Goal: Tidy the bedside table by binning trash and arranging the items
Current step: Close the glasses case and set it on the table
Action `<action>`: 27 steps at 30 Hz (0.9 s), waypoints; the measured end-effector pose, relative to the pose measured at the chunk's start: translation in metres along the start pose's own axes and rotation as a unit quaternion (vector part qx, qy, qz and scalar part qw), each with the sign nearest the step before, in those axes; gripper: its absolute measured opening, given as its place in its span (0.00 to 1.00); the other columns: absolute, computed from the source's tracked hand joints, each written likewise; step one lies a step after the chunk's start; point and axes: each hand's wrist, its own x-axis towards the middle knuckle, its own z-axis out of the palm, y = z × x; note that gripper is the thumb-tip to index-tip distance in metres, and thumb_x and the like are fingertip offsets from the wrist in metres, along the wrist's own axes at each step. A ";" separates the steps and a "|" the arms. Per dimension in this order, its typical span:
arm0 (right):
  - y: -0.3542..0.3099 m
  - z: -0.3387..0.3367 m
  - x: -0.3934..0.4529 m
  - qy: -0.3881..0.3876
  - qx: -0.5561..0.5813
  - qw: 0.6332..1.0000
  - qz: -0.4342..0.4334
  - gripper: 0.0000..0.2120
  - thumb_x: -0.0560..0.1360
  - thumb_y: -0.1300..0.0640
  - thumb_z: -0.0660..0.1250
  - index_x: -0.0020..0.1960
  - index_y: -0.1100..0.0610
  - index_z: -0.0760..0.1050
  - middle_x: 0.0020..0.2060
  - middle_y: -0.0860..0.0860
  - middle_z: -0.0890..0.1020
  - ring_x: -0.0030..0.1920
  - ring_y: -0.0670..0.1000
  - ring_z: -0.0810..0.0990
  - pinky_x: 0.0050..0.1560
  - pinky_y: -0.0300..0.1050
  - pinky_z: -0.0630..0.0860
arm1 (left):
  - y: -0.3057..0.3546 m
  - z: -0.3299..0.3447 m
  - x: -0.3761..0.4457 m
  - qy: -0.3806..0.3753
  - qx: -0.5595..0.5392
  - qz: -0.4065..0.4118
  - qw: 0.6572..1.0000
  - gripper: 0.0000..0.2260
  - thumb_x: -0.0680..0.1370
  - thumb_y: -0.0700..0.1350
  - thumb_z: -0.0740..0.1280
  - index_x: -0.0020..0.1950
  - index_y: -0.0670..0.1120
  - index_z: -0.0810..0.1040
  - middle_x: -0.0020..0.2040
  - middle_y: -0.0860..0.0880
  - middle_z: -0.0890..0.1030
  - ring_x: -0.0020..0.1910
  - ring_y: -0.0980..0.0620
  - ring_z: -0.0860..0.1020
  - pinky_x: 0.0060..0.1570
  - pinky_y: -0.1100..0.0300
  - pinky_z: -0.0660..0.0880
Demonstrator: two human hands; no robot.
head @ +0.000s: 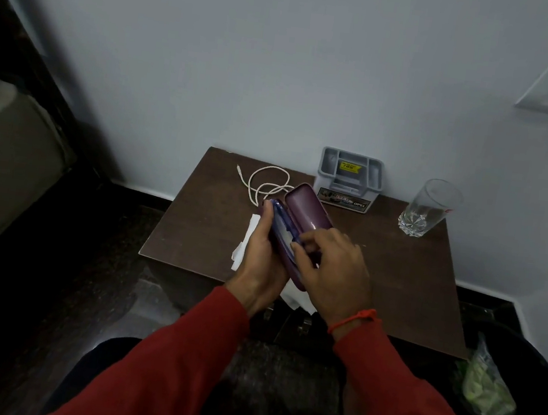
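A purple hinged case [306,211], like a spectacle case, stands open above the brown bedside table [396,267]. My left hand [259,257] grips its lower half from the left side. My right hand [330,269] rests on the case's near end, fingers reaching into the blue-lined inside. White paper [244,241] lies on the table under my left hand. More white paper [296,298] pokes out below my hands at the table's front edge. A white cable [262,181] lies coiled at the back of the table.
A grey plastic organiser [350,178] stands against the wall at the back. A clear drinking glass [427,209] stands at the back right corner. A black bin [526,393] with a plastic bag inside sits on the floor at the right. A bed edge is at the left.
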 end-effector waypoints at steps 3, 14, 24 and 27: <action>0.001 0.001 0.002 -0.016 -0.048 0.999 -0.016 0.14 0.77 0.43 0.62 0.49 0.49 0.82 0.43 0.47 0.81 0.45 0.52 0.77 0.46 0.49 0.72 | 0.003 -0.003 0.001 -0.002 -0.007 0.002 1.000 0.34 0.82 0.66 0.56 0.72 0.38 0.74 0.69 0.35 0.78 0.68 0.40 0.78 0.69 0.47 0.74; 0.020 -0.024 0.009 -0.147 0.431 0.836 0.306 0.15 0.82 0.49 0.59 0.62 0.52 0.80 0.45 0.49 0.85 0.42 0.45 0.84 0.48 0.51 0.82 | 0.005 -0.009 0.007 0.022 -0.013 -0.007 1.000 0.36 0.79 0.69 0.57 0.72 0.42 0.76 0.67 0.38 0.81 0.67 0.41 0.79 0.63 0.45 0.78; 0.012 0.007 -0.015 -0.130 0.419 0.877 0.194 0.14 0.81 0.58 0.64 0.64 0.49 0.79 0.56 0.41 0.83 0.47 0.53 0.86 0.43 0.52 0.84 | 0.002 -0.008 0.010 0.081 0.017 0.013 0.996 0.38 0.75 0.74 0.58 0.63 0.40 0.76 0.51 0.42 0.78 0.54 0.42 0.78 0.67 0.39 0.74; 0.015 0.010 -0.015 -0.149 0.423 0.872 0.195 0.13 0.79 0.56 0.66 0.63 0.47 0.78 0.60 0.52 0.81 0.49 0.54 0.86 0.43 0.49 0.83 | -0.004 -0.011 0.014 0.070 0.034 0.016 0.997 0.39 0.73 0.69 0.70 0.70 0.40 0.72 0.54 0.41 0.78 0.56 0.39 0.78 0.68 0.33 0.71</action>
